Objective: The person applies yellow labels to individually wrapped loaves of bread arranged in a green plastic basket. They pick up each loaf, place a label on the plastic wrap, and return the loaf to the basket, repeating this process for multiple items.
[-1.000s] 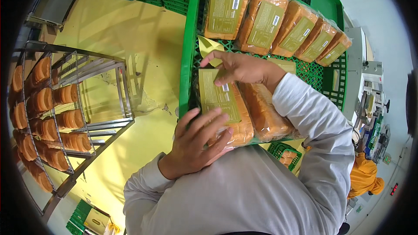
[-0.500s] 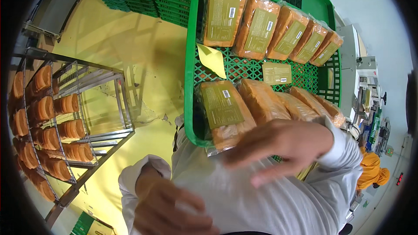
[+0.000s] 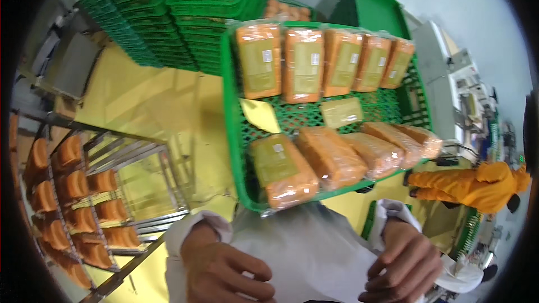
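Note:
Both my hands are in front of my white-clad torso, near the lower edge. My left hand [image 3: 227, 272] is open, its fingers loosely bent and holding nothing. My right hand [image 3: 405, 262] is likewise open and empty, fingers bent and slightly apart. Beyond them stands a green plastic crate [image 3: 230, 148] with two rows of sliced bread loaves in clear bags. The far-row loaves [image 3: 306, 67] show olive labels. In the near row, the leftmost loaf [image 3: 292, 182] shows such a label; none shows on the others. A yellow paper [image 3: 261, 116] and a loose olive label [image 3: 341, 112] lie between the rows.
Stacked green crates [image 3: 191, 28] stand at the far left. A metal rack [image 3: 168, 179] with unwrapped bread loaves [image 3: 81, 219] is on the left. A person in orange [image 3: 477, 185] is at the right, beside a long counter with equipment. The floor [image 3: 146, 95] is yellow.
My right hand has drawn back from above the near loaves, down and to the right. My left hand has shifted slightly. The view has tilted, showing more of the orange-clad person.

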A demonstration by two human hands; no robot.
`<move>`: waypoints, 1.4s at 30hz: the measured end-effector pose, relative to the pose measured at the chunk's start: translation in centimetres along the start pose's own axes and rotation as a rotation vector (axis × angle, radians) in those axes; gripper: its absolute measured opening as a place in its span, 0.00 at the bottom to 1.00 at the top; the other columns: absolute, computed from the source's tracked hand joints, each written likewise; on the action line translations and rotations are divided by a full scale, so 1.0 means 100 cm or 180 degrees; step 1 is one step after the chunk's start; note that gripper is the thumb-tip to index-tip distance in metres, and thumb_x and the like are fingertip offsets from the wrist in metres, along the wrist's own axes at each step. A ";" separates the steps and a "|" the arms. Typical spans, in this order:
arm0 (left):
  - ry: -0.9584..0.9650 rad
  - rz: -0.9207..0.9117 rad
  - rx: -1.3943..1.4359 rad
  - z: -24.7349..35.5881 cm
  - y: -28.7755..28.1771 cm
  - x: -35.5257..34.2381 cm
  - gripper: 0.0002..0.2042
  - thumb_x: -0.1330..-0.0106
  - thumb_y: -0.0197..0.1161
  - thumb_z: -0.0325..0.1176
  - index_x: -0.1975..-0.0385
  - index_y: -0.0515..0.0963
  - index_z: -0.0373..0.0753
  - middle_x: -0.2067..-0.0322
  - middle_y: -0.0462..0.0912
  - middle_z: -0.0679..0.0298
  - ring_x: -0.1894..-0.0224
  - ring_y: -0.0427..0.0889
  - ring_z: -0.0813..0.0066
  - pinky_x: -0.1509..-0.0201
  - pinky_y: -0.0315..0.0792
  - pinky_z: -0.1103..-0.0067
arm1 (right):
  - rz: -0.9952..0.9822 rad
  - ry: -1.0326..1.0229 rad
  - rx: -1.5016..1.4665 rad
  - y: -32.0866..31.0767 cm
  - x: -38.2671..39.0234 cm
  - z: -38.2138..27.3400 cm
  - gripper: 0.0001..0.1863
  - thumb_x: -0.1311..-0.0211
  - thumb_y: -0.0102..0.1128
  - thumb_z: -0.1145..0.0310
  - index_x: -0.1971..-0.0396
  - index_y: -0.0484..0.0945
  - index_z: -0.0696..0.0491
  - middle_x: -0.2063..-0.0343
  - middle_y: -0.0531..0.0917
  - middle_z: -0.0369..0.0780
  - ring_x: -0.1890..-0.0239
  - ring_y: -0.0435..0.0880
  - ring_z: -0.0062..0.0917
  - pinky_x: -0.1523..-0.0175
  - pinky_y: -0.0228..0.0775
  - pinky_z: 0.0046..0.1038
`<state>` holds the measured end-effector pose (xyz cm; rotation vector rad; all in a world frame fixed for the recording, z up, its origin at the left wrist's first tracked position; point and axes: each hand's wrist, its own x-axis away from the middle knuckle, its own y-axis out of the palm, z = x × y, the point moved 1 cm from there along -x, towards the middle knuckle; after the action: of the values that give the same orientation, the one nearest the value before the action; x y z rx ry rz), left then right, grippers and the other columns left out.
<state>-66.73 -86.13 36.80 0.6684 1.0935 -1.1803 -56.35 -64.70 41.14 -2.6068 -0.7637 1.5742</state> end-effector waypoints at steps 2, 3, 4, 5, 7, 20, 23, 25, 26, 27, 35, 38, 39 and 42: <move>-0.0054 -0.0101 0.0171 -0.002 -0.002 -0.008 0.10 0.38 0.61 0.25 0.83 0.75 0.38 0.78 0.76 0.61 0.77 0.76 0.71 0.74 0.66 0.76 | -0.0083 0.0148 -0.0021 0.002 0.005 -0.004 0.10 0.40 0.55 0.79 0.80 0.80 0.59 0.79 0.80 0.42 0.79 0.78 0.22 0.72 0.69 0.21; -0.0104 -0.0224 0.0260 -0.006 -0.002 -0.013 0.09 0.38 0.62 0.25 0.82 0.75 0.38 0.77 0.76 0.61 0.77 0.76 0.70 0.74 0.66 0.77 | -0.0163 0.0256 -0.0129 0.001 0.005 -0.008 0.10 0.39 0.55 0.79 0.80 0.79 0.59 0.78 0.80 0.42 0.78 0.78 0.22 0.72 0.69 0.22; -0.0039 -0.0214 0.0333 -0.014 0.002 -0.015 0.09 0.38 0.62 0.25 0.82 0.76 0.37 0.77 0.77 0.61 0.77 0.76 0.70 0.73 0.66 0.77 | -0.0084 0.0287 -0.0069 0.000 0.004 -0.014 0.15 0.34 0.52 0.74 0.82 0.78 0.59 0.79 0.80 0.42 0.79 0.77 0.26 0.73 0.69 0.23; -0.0056 -0.0232 0.0347 -0.017 0.006 -0.014 0.09 0.38 0.62 0.26 0.81 0.76 0.37 0.77 0.77 0.61 0.77 0.77 0.70 0.73 0.66 0.77 | -0.0230 0.0286 -0.0189 -0.005 0.009 -0.017 0.14 0.34 0.50 0.76 0.81 0.78 0.60 0.78 0.80 0.43 0.77 0.79 0.29 0.73 0.71 0.25; -0.0165 -0.0243 0.0184 -0.014 0.010 -0.006 0.08 0.38 0.62 0.26 0.80 0.78 0.36 0.77 0.77 0.61 0.76 0.77 0.70 0.72 0.67 0.77 | -0.0431 0.0701 -0.0201 -0.029 0.019 -0.010 0.12 0.34 0.50 0.77 0.78 0.80 0.60 0.75 0.81 0.44 0.72 0.81 0.33 0.70 0.73 0.29; -0.1917 0.1815 -0.1477 -0.038 0.043 0.084 0.16 0.43 0.73 0.41 0.69 0.81 0.34 0.77 0.83 0.61 0.76 0.78 0.68 0.72 0.68 0.74 | -0.2128 0.3861 0.3513 -0.168 0.230 0.148 0.35 0.63 0.79 0.62 0.48 0.77 0.50 0.49 0.77 0.40 0.45 0.77 0.39 0.44 0.71 0.39; -0.2290 0.2145 -0.1539 -0.038 0.053 0.103 0.12 0.43 0.71 0.34 0.68 0.80 0.31 0.76 0.83 0.58 0.75 0.79 0.67 0.70 0.70 0.75 | -0.1721 0.4099 0.3219 -0.168 0.242 0.145 0.33 0.64 0.79 0.63 0.52 0.77 0.51 0.53 0.77 0.40 0.45 0.76 0.39 0.43 0.70 0.39; -0.2615 0.2266 -0.1622 -0.038 0.061 0.109 0.10 0.44 0.70 0.30 0.68 0.80 0.30 0.75 0.83 0.58 0.74 0.79 0.67 0.70 0.71 0.75 | -0.1625 0.4032 0.3158 -0.169 0.247 0.145 0.31 0.63 0.79 0.63 0.54 0.77 0.52 0.54 0.77 0.41 0.46 0.76 0.39 0.43 0.70 0.38; -0.2702 0.2477 -0.1538 -0.039 0.064 0.107 0.09 0.44 0.68 0.27 0.67 0.79 0.29 0.73 0.83 0.57 0.73 0.79 0.67 0.69 0.71 0.76 | -0.1556 0.3985 0.3139 -0.170 0.249 0.146 0.30 0.63 0.78 0.63 0.56 0.78 0.52 0.54 0.77 0.41 0.47 0.76 0.39 0.43 0.70 0.38; -0.2751 0.2552 -0.1540 -0.040 0.066 0.107 0.09 0.44 0.68 0.26 0.67 0.79 0.29 0.73 0.83 0.57 0.73 0.79 0.67 0.69 0.71 0.76 | -0.1589 0.4008 0.3122 -0.171 0.251 0.146 0.29 0.63 0.78 0.63 0.57 0.77 0.52 0.54 0.77 0.40 0.46 0.75 0.39 0.43 0.70 0.39; -0.2874 0.2972 -0.1492 -0.051 0.073 0.105 0.07 0.43 0.67 0.25 0.68 0.79 0.29 0.74 0.82 0.58 0.72 0.77 0.69 0.67 0.70 0.77 | -0.1449 0.3855 0.2910 -0.167 0.247 0.143 0.32 0.63 0.79 0.63 0.52 0.77 0.51 0.48 0.76 0.41 0.43 0.73 0.39 0.40 0.70 0.39; -0.2744 0.2843 -0.1558 -0.054 0.072 0.108 0.07 0.43 0.67 0.25 0.67 0.79 0.29 0.74 0.82 0.59 0.72 0.77 0.70 0.66 0.70 0.77 | -0.1599 0.3845 0.2813 -0.167 0.248 0.142 0.36 0.66 0.80 0.65 0.49 0.76 0.52 0.47 0.76 0.42 0.42 0.73 0.39 0.39 0.69 0.38; -0.2760 0.2864 -0.1566 -0.055 0.073 0.108 0.07 0.43 0.67 0.25 0.67 0.79 0.29 0.75 0.82 0.59 0.72 0.77 0.70 0.66 0.70 0.77 | -0.1581 0.3801 0.2820 -0.168 0.249 0.143 0.36 0.66 0.80 0.66 0.50 0.76 0.52 0.47 0.76 0.42 0.42 0.73 0.39 0.38 0.68 0.38; -0.2764 0.2956 -0.1527 -0.057 0.074 0.108 0.07 0.42 0.66 0.24 0.67 0.79 0.29 0.75 0.82 0.59 0.72 0.76 0.71 0.66 0.70 0.77 | -0.1528 0.3724 0.2903 -0.169 0.251 0.148 0.37 0.68 0.81 0.67 0.50 0.76 0.52 0.48 0.76 0.41 0.43 0.73 0.40 0.38 0.67 0.38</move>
<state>-61.44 -83.12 23.90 0.1683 0.2092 -0.2777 -65.94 -43.23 17.06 -1.8752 -0.3415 0.0430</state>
